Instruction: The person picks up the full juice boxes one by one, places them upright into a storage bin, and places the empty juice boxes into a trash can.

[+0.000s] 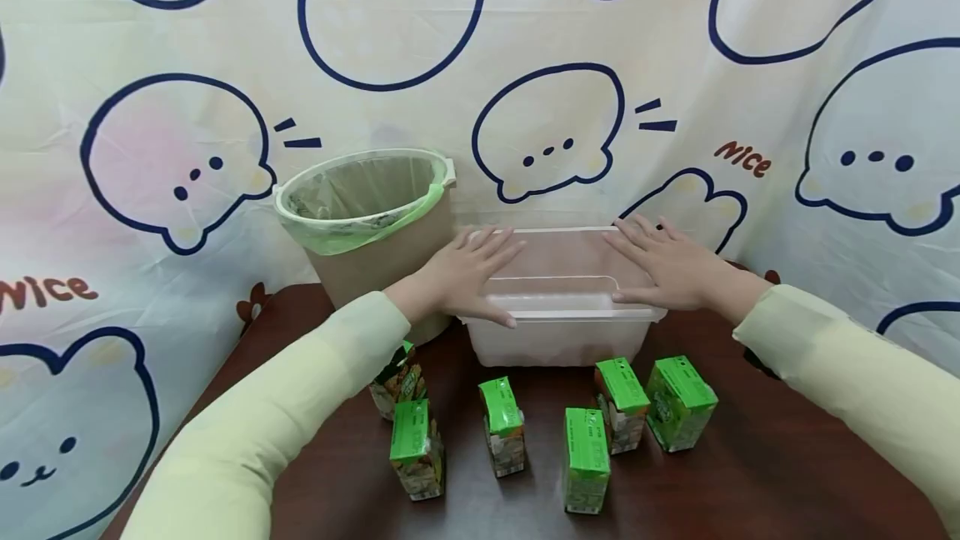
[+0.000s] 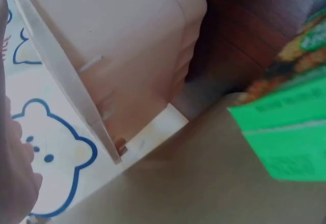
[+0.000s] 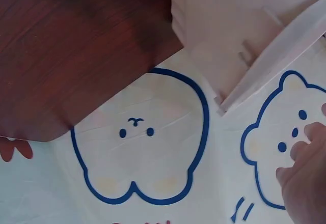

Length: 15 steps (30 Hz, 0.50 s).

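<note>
A pale, pinkish-white plastic bin (image 1: pixel 558 342) stands on the dark table against the backdrop. My left hand (image 1: pixel 467 275) is at its left side, fingers spread and extended; whether it touches the rim cannot be told. Over the right side, my right hand (image 1: pixel 667 265) is likewise spread, with nothing held. Part of the left hand (image 2: pixel 18 168) shows at the edge of the left wrist view, outside the bin wall (image 2: pixel 117 35). The right wrist view catches fingers of the right hand (image 3: pixel 308 175) near the bin (image 3: pixel 219 35). Several small cartons with green tops, among them one carton (image 1: pixel 587 461), stand in front.
Behind the left arm is a brown trash can (image 1: pixel 390 252) with a green liner (image 1: pixel 360 233). A carton (image 1: pixel 397 382) near its base is partly hidden by the left sleeve. The rightmost carton (image 1: pixel 681 402) stands below the right forearm. A patterned cloth (image 1: pixel 525 15) hangs behind the table.
</note>
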Tool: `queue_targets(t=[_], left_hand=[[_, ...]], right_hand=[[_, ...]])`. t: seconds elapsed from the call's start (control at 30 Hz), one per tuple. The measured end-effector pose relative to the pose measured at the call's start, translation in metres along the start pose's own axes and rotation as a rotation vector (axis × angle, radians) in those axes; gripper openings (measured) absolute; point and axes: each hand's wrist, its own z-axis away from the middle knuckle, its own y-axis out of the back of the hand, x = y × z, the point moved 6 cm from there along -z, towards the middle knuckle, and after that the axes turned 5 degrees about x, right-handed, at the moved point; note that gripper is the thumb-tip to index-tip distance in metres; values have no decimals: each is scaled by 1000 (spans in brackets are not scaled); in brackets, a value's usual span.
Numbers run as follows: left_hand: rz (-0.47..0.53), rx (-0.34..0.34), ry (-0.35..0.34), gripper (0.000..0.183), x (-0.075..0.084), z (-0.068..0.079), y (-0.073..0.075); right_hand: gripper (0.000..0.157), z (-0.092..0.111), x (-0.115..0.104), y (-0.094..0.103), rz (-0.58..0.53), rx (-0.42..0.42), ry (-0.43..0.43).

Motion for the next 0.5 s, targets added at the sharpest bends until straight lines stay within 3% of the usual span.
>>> queue_targets(t=[0.3,0.5], left_hand=[[91,49,-2,112,-8,27,4],[136,57,37,110,-15,53,4]], right_hand=[[92,14,20,-7,-104,37,-13],[91,26,31,-13,-136,37,-45]])
